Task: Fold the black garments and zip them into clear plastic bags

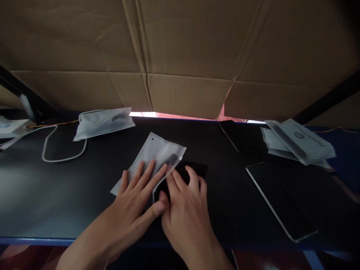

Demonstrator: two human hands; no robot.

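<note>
A frosted zip bag (157, 148) lies slanted on the black table, its mouth toward the right and a small slider at the upper corner. My left hand (137, 193) rests flat on the bag with fingers spread, its thumb reaching across to the bag's mouth. At that mouth, my right hand (185, 191) has its fingers bent over a thin black flat item (198, 168). Part of this item sits under the bag's edge; its exact kind cannot be made out. My right thumb is mostly hidden.
A filled frosted bag (104, 122) and a white cable (46, 146) lie at the back left. On the right are a black phone (236, 135), a larger phone with a pale edge (281, 200) and stacked printed frosted bags (306, 142). Cardboard (191, 45) hangs behind the table.
</note>
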